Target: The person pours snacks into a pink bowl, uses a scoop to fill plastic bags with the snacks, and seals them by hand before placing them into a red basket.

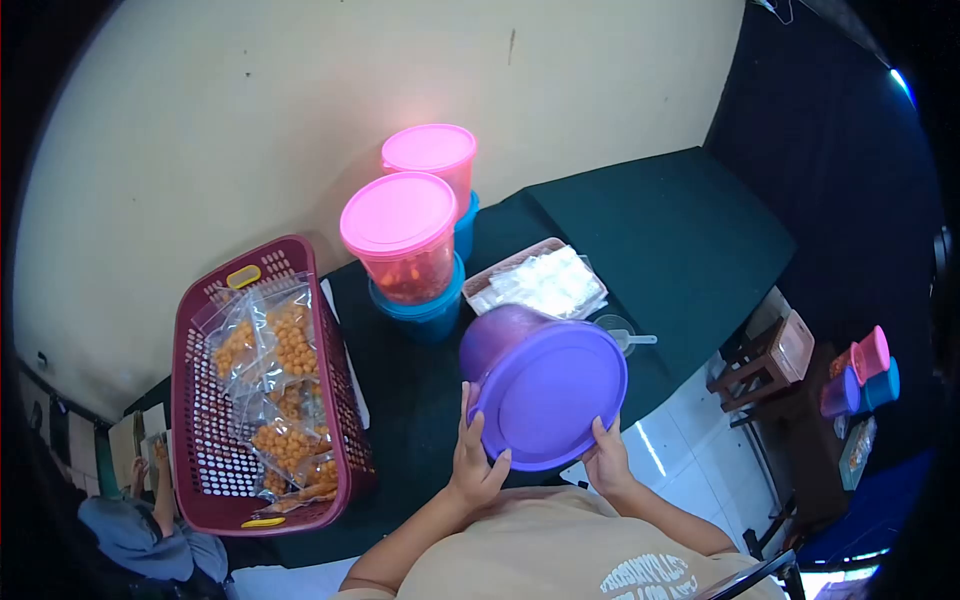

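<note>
A purple round container (pixel 555 392) with its lid on is tilted toward me above the front edge of the dark green table. My left hand (pixel 478 450) holds it at the lower left, fingers against the lid rim and side. On its lower right, my right hand (pixel 606 455) grips the rim. Behind the container lies a pink tray (pixel 482 283) with clear plastic bags (pixel 548 284). A small clear cup with a white handle (pixel 640 339) shows just right of the container.
A maroon basket (pixel 343 420) with bagged orange snacks (pixel 292 340) stands left. Pink-lidded containers (pixel 398 215) sit stacked on blue ones (pixel 430 318) near the wall. A co-worker (pixel 150 530) is at lower left. Right are a wooden stool (pixel 755 365) and more containers (pixel 880 385).
</note>
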Demonstrator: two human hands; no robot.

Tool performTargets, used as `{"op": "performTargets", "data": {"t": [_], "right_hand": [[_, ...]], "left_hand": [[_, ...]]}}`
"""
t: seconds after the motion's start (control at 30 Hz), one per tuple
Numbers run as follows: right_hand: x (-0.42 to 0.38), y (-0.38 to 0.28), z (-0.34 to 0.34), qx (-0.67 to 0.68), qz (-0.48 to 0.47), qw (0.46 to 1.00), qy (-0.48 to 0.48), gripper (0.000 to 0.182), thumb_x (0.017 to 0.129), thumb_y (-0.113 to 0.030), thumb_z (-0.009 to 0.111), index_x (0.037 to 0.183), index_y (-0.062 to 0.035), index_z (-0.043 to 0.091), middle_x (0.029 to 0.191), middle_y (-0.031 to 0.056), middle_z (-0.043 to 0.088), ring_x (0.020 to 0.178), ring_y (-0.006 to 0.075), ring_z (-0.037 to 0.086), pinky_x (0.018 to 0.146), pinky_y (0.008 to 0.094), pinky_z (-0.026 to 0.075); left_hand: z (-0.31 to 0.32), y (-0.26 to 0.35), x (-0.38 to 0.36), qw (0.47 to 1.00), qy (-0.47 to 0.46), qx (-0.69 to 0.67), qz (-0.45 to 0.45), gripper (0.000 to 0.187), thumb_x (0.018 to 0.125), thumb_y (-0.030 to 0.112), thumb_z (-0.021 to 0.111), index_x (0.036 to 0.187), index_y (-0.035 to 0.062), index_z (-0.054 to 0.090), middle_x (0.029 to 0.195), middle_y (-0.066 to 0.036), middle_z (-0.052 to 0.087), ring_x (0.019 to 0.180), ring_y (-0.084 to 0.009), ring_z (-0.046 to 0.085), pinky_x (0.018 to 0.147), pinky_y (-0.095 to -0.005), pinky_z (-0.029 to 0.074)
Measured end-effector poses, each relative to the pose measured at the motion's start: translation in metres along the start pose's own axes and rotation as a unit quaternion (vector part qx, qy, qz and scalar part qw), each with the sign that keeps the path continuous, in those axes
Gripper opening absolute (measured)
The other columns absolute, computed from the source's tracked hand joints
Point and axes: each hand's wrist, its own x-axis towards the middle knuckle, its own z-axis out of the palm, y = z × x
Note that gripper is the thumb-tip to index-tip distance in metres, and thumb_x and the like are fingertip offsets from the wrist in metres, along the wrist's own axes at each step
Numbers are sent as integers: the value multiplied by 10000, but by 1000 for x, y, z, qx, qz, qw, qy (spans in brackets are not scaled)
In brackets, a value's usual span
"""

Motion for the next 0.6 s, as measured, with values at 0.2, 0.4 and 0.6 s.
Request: {"op": "performTargets", "data": {"t": [0.2, 0.4, 0.6], "right_hand": [[25, -2, -42, -9, -2, 999, 35, 376, 1007, -269, 425, 1342, -142, 312, 1293, 82, 474, 1140, 238, 552, 786, 458, 562], [135, -64, -48, -28, 61, 997, 24, 294, 1019, -278, 361, 1262, -114, 382, 1217, 102, 543, 1013, 272, 629, 727, 480, 583], [386, -118, -35, 59, 25, 997, -36, 422, 1029, -253, 304, 1341, 31, 302, 1344, 225, 426, 1208, 408, 488, 889, 591, 510]], "left_hand": [[21, 6, -5, 992, -110, 45, -47, 883, 844, 108, 619, 1511, 178, 45, 1548, -257, -12, 1434, -429, 71, 1116, -515, 211], [31, 18, -4, 974, -16, -103, -202, 845, 879, 99, 590, 1503, 135, 21, 1577, -154, 38, 1444, -353, 116, 1113, -516, 216], [49, 4, -19, 919, 148, -34, -364, 796, 896, 111, 571, 1496, 133, 49, 1539, -154, 216, 1340, -349, 363, 1076, -501, 285]]}}
